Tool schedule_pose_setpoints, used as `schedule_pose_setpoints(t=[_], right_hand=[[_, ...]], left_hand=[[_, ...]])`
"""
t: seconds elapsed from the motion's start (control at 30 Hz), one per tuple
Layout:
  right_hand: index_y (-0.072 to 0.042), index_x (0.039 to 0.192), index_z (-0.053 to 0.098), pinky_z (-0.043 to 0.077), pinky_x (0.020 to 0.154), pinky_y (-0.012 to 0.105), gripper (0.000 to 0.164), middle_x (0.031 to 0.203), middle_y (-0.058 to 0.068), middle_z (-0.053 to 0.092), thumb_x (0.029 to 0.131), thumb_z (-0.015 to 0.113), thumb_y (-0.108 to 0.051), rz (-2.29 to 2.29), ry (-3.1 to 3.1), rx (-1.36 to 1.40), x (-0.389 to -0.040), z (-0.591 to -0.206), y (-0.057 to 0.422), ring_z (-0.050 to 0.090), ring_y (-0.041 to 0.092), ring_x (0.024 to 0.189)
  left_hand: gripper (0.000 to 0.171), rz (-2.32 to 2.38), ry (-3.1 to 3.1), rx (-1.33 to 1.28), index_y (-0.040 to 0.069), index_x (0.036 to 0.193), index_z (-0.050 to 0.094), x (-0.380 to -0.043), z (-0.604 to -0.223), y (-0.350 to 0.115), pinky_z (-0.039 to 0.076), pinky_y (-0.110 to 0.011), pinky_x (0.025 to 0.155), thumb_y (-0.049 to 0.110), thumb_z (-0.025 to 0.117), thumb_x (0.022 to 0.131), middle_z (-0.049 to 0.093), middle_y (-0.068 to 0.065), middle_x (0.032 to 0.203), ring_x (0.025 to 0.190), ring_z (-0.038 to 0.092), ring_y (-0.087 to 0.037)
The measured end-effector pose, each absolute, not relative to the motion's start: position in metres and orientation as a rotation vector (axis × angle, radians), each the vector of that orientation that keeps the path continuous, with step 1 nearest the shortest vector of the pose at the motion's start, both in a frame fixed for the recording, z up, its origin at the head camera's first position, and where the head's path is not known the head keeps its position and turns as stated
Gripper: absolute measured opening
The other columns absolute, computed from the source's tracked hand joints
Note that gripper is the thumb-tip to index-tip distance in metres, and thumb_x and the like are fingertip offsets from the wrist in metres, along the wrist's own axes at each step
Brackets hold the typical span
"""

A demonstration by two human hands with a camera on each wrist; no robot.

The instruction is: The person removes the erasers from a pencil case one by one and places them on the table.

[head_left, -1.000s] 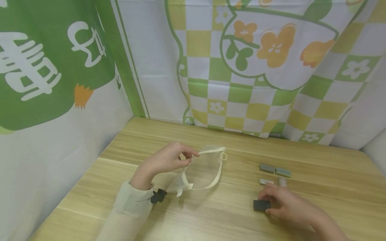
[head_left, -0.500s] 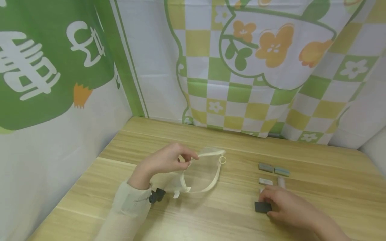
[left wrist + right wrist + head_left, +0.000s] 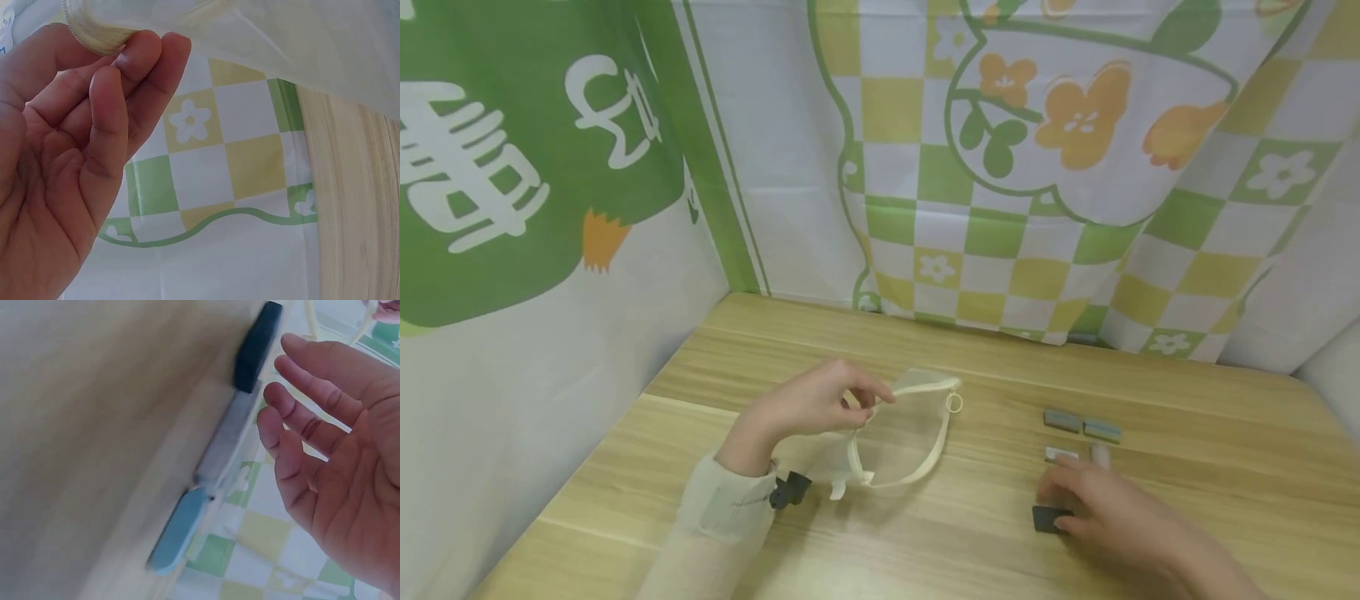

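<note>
A translucent pouch point(image 3: 898, 446) with a cream zipper edge and a ring pull lies on the table, its mouth spread wide. My left hand point(image 3: 820, 400) pinches the zipper edge; in the left wrist view the edge point(image 3: 100, 34) runs behind the fingertips. On the right, my right hand point(image 3: 1116, 508) hovers by a small dark block point(image 3: 1049, 519) on the table. In the right wrist view its fingers are loosely bent, with a gap to the dark block point(image 3: 257, 347). A pale grey block point(image 3: 228, 434) and a light blue piece point(image 3: 178, 531) appear beyond it.
Behind the right hand lie a grey block point(image 3: 1062, 419), a bluish grey block point(image 3: 1102, 430), a small white block point(image 3: 1060, 454) and a pale piece point(image 3: 1100, 456). A patterned curtain point(image 3: 985, 250) hangs along the table's back edge point(image 3: 820, 321).
The right thumb and fingers have loosened from the dark block, which has shifted slightly nearer and now lies flat. The pouch mouth has sagged a little; the left hand has barely moved.
</note>
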State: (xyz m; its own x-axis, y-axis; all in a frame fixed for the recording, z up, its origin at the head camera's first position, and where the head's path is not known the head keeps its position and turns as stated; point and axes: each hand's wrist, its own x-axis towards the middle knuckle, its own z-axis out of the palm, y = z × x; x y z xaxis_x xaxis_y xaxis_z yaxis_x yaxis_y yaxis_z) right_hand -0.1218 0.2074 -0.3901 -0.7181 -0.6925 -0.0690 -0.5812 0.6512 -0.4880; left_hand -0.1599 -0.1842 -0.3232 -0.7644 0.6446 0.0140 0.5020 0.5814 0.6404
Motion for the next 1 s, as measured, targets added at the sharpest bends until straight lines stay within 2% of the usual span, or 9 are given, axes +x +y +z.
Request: schedule_pose_setpoints(t=[0.2,0.37,0.6,0.73,0.87,1.0], right_hand=[[-0.014,0.112,0.065,0.054,0.072,0.024,0.022,0.104,-0.003,0.064,0.091,0.070,-0.013,-0.866,2.549,-1.143,-0.133,-0.380,0.178,0.057,0.009,0.091],[-0.011,0.111,0.066,0.055,0.073,0.024,0.018,0.100,0.004,0.064,0.093,0.067,-0.008,-1.035,2.395,-1.174,-0.144,-0.380,0.145,0.055,0.006,0.091],[-0.008,0.115,0.066,0.056,0.079,0.025,0.021,0.095,-0.001,0.064,0.094,0.064,-0.008,-1.095,2.288,-1.167,-0.159,-0.384,0.099,0.058,0.005,0.091],[-0.004,0.116,0.065,0.057,0.079,0.024,0.022,0.096,0.003,0.065,0.094,0.065,-0.008,-1.156,2.246,-1.192,-0.163,-0.387,0.080,0.059,0.007,0.093],[0.000,0.117,0.064,0.057,0.081,0.024,0.025,0.102,0.013,0.066,0.093,0.066,-0.009,-1.276,2.153,-1.159,-0.163,-0.394,0.065,0.060,0.011,0.096],[0.002,0.115,0.064,0.057,0.083,0.024,0.025,0.107,0.019,0.065,0.092,0.066,-0.008,-1.371,2.069,-1.110,-0.164,-0.401,0.049,0.059,0.011,0.097]], left_hand=[[0.036,0.964,2.588,0.950,0.006,0.119,0.071,-0.158,-0.324,-0.186,0.056,-0.021,0.078,-0.002,0.058,0.086,0.074,-0.003,0.099,0.089,0.066,-0.010],[0.036,0.968,2.577,0.951,0.007,0.120,0.071,-0.158,-0.327,-0.185,0.056,-0.020,0.079,0.000,0.059,0.088,0.073,-0.003,0.099,0.089,0.066,-0.009],[0.037,0.999,2.571,0.943,0.004,0.120,0.070,-0.160,-0.326,-0.185,0.057,-0.021,0.076,-0.002,0.058,0.087,0.071,-0.001,0.092,0.082,0.063,-0.009],[0.038,0.999,2.573,0.955,0.004,0.120,0.070,-0.161,-0.324,-0.184,0.057,-0.021,0.077,-0.003,0.057,0.086,0.072,-0.003,0.096,0.085,0.064,-0.010],[0.037,0.997,2.565,0.961,0.005,0.120,0.070,-0.160,-0.324,-0.183,0.056,-0.021,0.079,-0.002,0.057,0.086,0.073,-0.005,0.103,0.089,0.065,-0.010],[0.037,1.008,2.563,0.959,0.004,0.120,0.070,-0.159,-0.324,-0.183,0.056,-0.022,0.078,-0.003,0.057,0.086,0.073,-0.008,0.102,0.085,0.064,-0.010]])
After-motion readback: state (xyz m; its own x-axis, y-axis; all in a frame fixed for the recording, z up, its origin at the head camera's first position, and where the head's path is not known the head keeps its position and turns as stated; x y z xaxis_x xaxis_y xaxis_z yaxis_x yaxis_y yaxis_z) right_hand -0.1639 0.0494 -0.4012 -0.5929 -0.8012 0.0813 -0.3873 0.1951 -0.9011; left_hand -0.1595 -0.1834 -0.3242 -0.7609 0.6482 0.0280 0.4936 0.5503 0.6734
